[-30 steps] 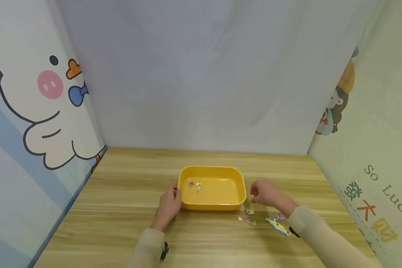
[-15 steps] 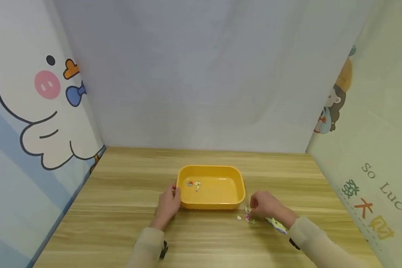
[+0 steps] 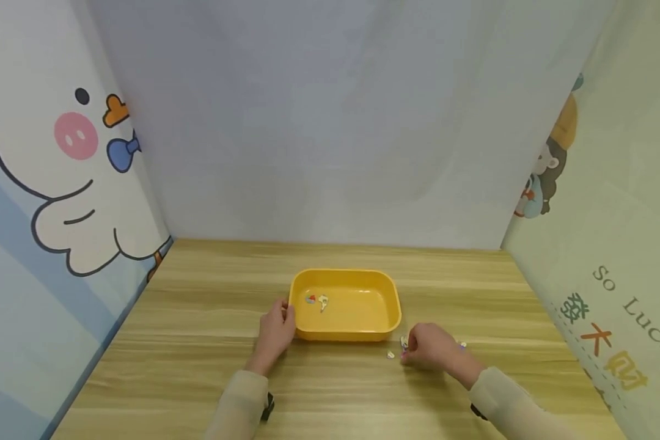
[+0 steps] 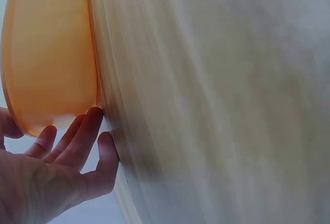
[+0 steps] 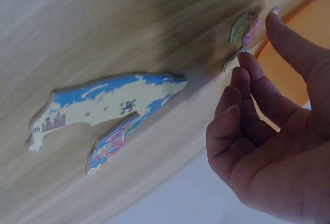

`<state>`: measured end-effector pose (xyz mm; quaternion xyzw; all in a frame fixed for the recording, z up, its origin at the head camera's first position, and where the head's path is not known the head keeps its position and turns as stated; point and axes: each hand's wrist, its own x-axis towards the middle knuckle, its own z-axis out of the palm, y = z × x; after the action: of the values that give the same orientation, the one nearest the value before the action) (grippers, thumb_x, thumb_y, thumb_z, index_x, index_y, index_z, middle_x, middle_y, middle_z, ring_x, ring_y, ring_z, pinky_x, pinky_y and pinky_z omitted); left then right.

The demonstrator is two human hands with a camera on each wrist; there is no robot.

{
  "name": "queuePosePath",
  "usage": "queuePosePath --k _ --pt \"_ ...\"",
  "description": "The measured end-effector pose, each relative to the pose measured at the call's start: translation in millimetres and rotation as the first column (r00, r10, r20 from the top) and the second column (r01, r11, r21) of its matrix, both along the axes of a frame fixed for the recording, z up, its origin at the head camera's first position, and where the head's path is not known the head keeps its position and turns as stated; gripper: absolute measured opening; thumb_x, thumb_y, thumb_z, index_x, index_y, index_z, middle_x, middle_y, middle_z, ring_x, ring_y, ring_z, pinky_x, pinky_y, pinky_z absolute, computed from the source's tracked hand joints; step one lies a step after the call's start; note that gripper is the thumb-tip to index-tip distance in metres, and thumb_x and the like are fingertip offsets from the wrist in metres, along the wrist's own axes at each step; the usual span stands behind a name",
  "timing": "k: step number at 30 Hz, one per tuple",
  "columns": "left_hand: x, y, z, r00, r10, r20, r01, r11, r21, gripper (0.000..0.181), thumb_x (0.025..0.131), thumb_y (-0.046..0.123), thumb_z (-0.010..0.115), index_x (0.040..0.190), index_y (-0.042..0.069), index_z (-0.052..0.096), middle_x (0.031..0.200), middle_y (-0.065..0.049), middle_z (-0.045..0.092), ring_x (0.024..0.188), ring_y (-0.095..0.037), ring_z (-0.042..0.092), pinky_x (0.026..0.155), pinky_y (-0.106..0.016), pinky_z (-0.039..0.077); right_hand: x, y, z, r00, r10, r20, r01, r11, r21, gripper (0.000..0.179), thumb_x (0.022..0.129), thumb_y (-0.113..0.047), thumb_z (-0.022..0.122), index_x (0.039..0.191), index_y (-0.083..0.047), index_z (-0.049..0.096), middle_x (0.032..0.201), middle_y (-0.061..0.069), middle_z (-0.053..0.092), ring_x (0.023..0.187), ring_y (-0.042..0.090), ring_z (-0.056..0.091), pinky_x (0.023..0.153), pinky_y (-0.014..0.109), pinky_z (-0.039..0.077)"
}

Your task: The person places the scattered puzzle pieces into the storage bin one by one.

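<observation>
My left hand [image 3: 275, 330] holds the left end of a yellow plastic tray [image 3: 343, 335]; in the left wrist view its fingers rest against the orange-looking end wall [image 4: 51, 69]. My right hand [image 3: 431, 346] reaches down just right of the tray's near corner. Its thumb and index finger stand apart over small flat printed puzzle pieces, one of them pale [image 3: 404, 342], another green [image 5: 238, 28]. Nothing shows pinched between them. A long blue-and-cream puzzle piece [image 5: 103, 100] and a pink-and-blue one [image 5: 111, 144] lie beside this hand, mostly hidden by it in the head view.
Inside the tray are a small red-and-blue piece [image 3: 310, 299] and a cream one [image 3: 322, 302]. A tiny pale piece [image 3: 390, 354] lies in front of the tray on the wood-grain table [image 3: 209, 287]. A grey cloth [image 3: 330, 122] hangs behind.
My right hand has come down toward the near side, from beside the tray to the small puzzle pieces, and now covers most of them. The left hand stays at the tray.
</observation>
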<state>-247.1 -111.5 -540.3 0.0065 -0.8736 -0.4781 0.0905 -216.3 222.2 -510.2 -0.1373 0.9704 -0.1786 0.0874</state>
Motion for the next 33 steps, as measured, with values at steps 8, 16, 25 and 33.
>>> queuePosePath --k 8,16,25,33 --pt "2.6 0.7 -2.7 1.000 -0.001 -0.004 0.001 1.000 -0.009 0.016 0.098 0.014 0.048 0.104 0.000 0.054 0.081 -0.010 0.064 0.064 -0.018 0.057 0.056 -0.030 0.049 7.0 -8.8 -3.2 1.000 -0.011 -0.010 0.011 1.000 0.014 0.040 0.070 -0.023 0.082 0.049 -0.016 0.048 0.047 -0.011 0.036 0.048 0.009 0.034 0.046 0.026 0.028" --pt "4.6 4.1 0.6 0.999 -0.033 -0.014 0.034 0.999 0.029 0.013 0.099 0.011 0.047 0.103 0.000 0.053 0.069 -0.004 0.057 0.053 -0.014 0.054 0.048 -0.028 0.047 7.6 -9.7 -4.5 0.997 -0.074 0.015 0.074 0.997 0.034 0.027 0.074 -0.015 0.076 0.055 -0.015 0.057 0.053 -0.006 0.049 0.049 0.011 0.043 0.047 0.027 0.036" --pt "4.0 1.5 3.4 0.999 -0.032 0.001 0.032 0.999 0.025 0.014 0.100 0.014 0.046 0.102 0.001 0.052 0.068 -0.004 0.055 0.054 -0.014 0.053 0.049 -0.029 0.047 2.8 -11.9 -3.3 0.998 -0.064 0.024 0.064 0.998 0.010 0.020 0.072 -0.012 0.078 0.060 -0.015 0.061 0.060 -0.007 0.054 0.056 0.013 0.048 0.053 0.031 0.043" --pt "2.4 -0.7 2.7 0.999 -0.033 0.006 0.032 0.998 0.046 0.016 0.100 0.014 0.046 0.104 0.000 0.052 0.071 -0.005 0.059 0.054 -0.014 0.055 0.049 -0.029 0.048 -2.7 -13.7 -3.3 0.999 -0.043 0.014 0.044 0.999 -0.012 0.022 0.072 -0.010 0.080 0.068 -0.013 0.059 0.067 -0.004 0.054 0.061 0.015 0.049 0.057 0.033 0.044"
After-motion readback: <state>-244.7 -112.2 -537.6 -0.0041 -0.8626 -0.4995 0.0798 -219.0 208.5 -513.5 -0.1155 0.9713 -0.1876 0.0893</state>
